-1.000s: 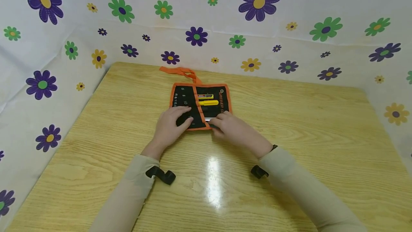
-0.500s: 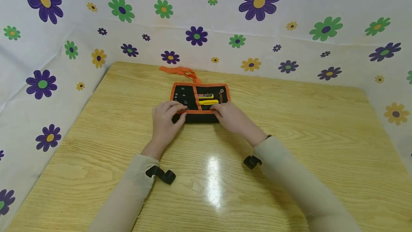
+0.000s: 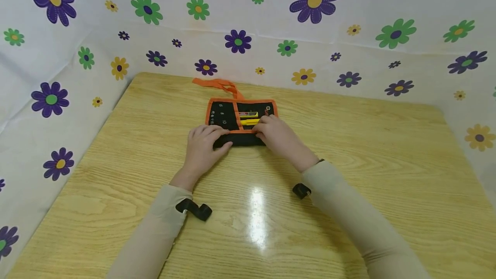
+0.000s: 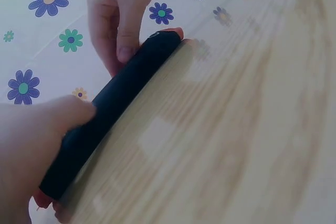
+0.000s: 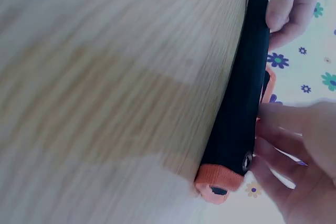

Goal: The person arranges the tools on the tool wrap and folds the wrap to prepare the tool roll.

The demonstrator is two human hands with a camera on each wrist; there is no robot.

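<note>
A black fabric tool roll (image 3: pixel 242 140) with orange trim lies on the table, its near edge folded over into a thick black band. White size numbers run down its left part; on the right, a yellow-handled tool (image 3: pixel 249 122) and a yellow-and-black item (image 3: pixel 248 114) stick out of the pockets. My left hand (image 3: pixel 201 145) grips the fold's left end, fingers over the top and thumb (image 4: pixel 79 111) on the near side. At the right end my right hand (image 3: pixel 280 139) pinches the fold, fingertips behind the band; the wrist view shows a metal eyelet (image 5: pixel 247 160) close by.
Orange tie straps (image 3: pixel 217 83) trail from the roll's far edge toward the back left. The wooden table (image 3: pixel 348 184) reaches a white flowered cloth (image 3: pixel 271 20) behind and at the sides. A black strap (image 3: pixel 199 211) hangs from the left sleeve.
The roll's near edge has been folded away from me, covering the lower pockets. My right hand has moved forward with the fold; my left has shifted slightly along it.
</note>
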